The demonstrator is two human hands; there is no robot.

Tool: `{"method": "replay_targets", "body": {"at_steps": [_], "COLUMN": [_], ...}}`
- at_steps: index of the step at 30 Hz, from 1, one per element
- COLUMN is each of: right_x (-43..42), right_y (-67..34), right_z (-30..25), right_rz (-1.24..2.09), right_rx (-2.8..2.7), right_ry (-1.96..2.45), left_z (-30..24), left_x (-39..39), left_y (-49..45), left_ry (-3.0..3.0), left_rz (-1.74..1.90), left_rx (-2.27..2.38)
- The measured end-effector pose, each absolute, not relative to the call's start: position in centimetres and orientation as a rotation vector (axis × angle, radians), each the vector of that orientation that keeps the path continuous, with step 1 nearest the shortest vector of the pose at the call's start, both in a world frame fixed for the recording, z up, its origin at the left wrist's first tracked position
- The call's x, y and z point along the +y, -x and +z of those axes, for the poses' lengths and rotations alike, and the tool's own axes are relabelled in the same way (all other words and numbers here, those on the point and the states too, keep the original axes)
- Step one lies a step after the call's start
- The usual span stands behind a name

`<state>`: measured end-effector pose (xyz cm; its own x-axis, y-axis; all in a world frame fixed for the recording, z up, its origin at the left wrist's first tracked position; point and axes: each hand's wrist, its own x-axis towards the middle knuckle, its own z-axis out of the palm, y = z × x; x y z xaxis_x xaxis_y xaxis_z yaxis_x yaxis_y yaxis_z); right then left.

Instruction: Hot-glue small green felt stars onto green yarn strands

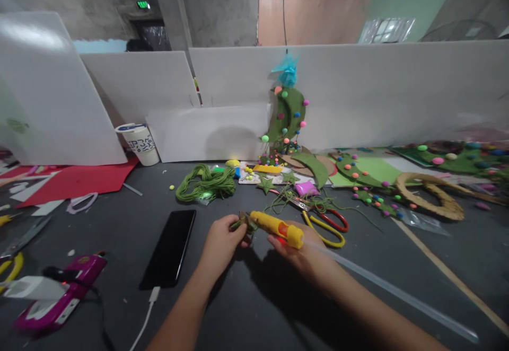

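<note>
Two bare hands are shown above a dark grey desk (pixel 123 245), each engaged with an object. The yellow hot-glue gun (pixel 274 227) is gripped in the right hand (pixel 300 258), its barrel pointed leftward; the fingers are partly hidden beneath it. A small green piece (pixel 249 224), apparently felt with some brown, is pinched between the thumb and fingers of the left hand (pixel 223 242); its exact form cannot be made out. The piece is held just in front of the nozzle, between the two hands; whether contact is made cannot be told. From the rear of the gun a long, clear glue stick (pixel 397 284) is extended toward the near right corner of the desk. The gun is judged to be light and rigid, best held by its handle, with the metal tip avoided because it may be hot. The green piece is judged to be very light, soft and easily bent, and is best taken by its margin, away from any glue. The glue stick is likely smooth and flexible, its free length prone to swinging. Toward the far edge, a skein of green yarn (pixel 204 184) is seen; nearer, left of the hands, lies a smartphone (pixel 169 250).
</note>
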<state>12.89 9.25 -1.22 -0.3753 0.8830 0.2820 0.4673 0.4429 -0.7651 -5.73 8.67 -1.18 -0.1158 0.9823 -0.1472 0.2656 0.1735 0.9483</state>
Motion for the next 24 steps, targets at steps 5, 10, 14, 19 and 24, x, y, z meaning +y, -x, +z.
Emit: {"method": "replay_targets", "body": {"at_steps": [5, 10, 14, 19, 24], "right_x": [9.0, 8.1, 8.0, 9.0, 9.3], "right_y": [-13.5, -13.5, -13.1, -13.0, -12.4], "right_z": [0.8, 0.9, 0.0, 0.2, -0.5], "right_rz": [0.836, 0.886, 0.870, 0.853, 0.802], "right_rx": [-2.189, -2.558, -2.655, -2.367, -1.965], "right_ry": [1.088, 0.899, 0.904, 0.941, 1.041], "left_z": [-1.3, -0.8, -0.5, -0.5, -0.5], "left_x": [9.4, 9.5, 9.1, 8.3, 7.3], "left_y": [7.7, 9.8, 9.0, 6.1, 3.5], "left_ry": [-1.194, -1.292, -1.306, -1.343, -1.298], "left_rz": [1.148, 1.216, 1.243, 1.164, 1.082], "left_rx": [1.642, 1.832, 1.798, 1.682, 1.523]}}
